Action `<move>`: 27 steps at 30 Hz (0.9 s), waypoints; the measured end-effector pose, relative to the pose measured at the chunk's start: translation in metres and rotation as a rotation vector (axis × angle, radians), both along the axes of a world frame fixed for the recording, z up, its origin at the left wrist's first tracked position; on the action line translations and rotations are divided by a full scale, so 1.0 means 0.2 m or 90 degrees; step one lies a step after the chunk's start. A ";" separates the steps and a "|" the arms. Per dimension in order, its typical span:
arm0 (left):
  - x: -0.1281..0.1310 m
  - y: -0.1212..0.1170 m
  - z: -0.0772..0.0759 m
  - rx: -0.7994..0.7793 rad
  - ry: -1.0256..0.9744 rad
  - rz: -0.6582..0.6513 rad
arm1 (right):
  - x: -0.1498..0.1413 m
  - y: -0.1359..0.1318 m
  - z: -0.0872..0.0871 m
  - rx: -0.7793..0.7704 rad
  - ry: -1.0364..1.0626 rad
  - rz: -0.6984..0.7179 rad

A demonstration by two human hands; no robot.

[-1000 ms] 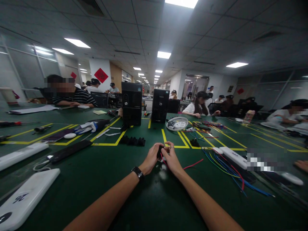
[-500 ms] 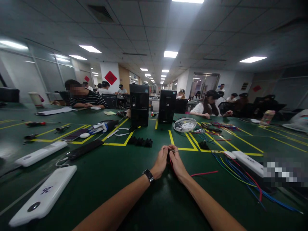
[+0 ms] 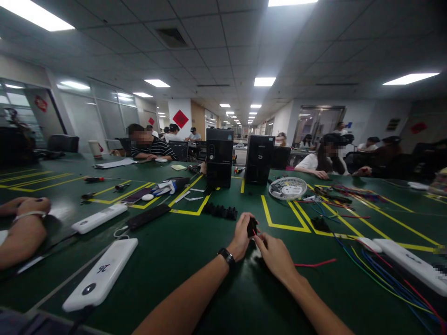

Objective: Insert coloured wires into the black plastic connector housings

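Note:
My left hand (image 3: 240, 239) is closed around a small black block-shaped part (image 3: 251, 227), held just above the green table (image 3: 195, 260). My right hand (image 3: 277, 256) pinches a red wire (image 3: 316, 264) close to that part. The wire's other end sticks out to the right of my right wrist. Whether its tip sits inside the block I cannot tell. Beyond my left hand lies a row of similar black parts (image 3: 220, 211). Another black piece (image 3: 320, 224) rests at the right, near the yellow tape lines.
Two black computer cases (image 3: 220, 158) stand ahead, beside a white round basket (image 3: 287, 188). Coloured wires (image 3: 380, 272) lie at the right near a white power bank (image 3: 412, 265). Another white power bank (image 3: 101, 274) marked 26 is at the left. A person's hand (image 3: 33, 209) rests at the far left.
My view has turned left, so things appear shifted right. My hands have drawn apart a little, showing the black part in my left and the wire pinched in my right.

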State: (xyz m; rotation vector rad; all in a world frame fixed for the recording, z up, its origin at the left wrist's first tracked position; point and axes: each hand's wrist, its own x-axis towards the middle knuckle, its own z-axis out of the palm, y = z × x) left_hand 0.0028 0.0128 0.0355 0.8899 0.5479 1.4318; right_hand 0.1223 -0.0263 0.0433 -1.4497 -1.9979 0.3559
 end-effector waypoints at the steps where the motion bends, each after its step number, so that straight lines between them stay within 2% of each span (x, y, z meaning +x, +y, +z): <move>1: 0.00 0.01 0.00 -0.012 -0.002 -0.002 | -0.01 -0.01 0.00 -0.010 -0.031 0.021; 5: -0.03 0.03 0.00 -0.043 0.060 0.031 | -0.02 -0.04 0.01 -0.022 -0.067 0.089; 8: -0.06 0.05 0.00 -0.049 0.091 0.069 | -0.03 -0.05 0.02 -0.040 -0.080 0.093; 12: -0.07 0.05 -0.02 -0.072 0.099 0.090 | 0.00 -0.05 0.06 -0.007 -0.088 0.072; 17: -0.02 0.03 -0.03 -0.112 0.093 0.096 | 0.05 -0.05 0.13 0.055 -0.150 -0.018; 20: 0.02 0.02 -0.03 -0.139 0.069 0.105 | 0.01 -0.09 0.10 0.068 -0.238 -0.040; 24: 0.01 0.03 -0.03 -0.200 0.006 0.131 | -0.09 -0.13 0.01 0.091 -0.319 -0.005; 27: -0.01 0.04 -0.04 -0.210 0.020 0.136 | -0.08 -0.11 0.03 0.094 -0.334 -0.001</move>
